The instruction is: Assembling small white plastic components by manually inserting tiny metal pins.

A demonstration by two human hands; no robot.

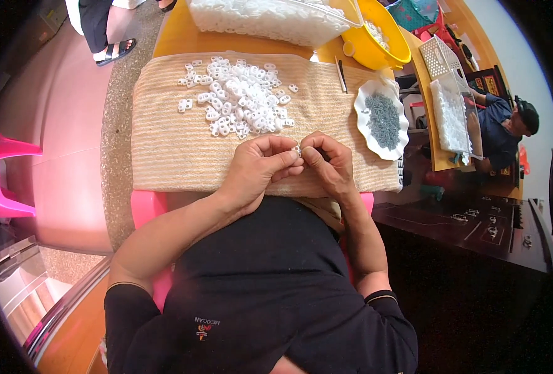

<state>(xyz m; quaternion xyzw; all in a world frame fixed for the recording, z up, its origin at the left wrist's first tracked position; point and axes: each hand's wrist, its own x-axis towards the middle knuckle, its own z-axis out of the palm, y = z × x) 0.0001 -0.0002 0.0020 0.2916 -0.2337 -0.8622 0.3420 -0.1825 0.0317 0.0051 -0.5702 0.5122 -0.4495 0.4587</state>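
Note:
Near the front edge of a striped beige towel (164,137), my two hands meet fingertip to fingertip. A small white plastic piece (297,150) is pinched between the thumb and fingers of my left hand (256,167). My right hand (332,167) closes on the same piece from the other side; its fingertips cover much of it. Just beyond lies a loose pile of white plastic pieces (242,93), each with two holes. To the right, a white scalloped dish (362,128) holds many tiny grey parts, perhaps screws, too small to tell.
A clear bin (270,28) of white pieces and a yellow basin (392,59) stand at the back. Two thin sticks (341,76) lie beside the dish. At right, another person (504,128) sits by a second table. A pink stool (5,177) is on the left.

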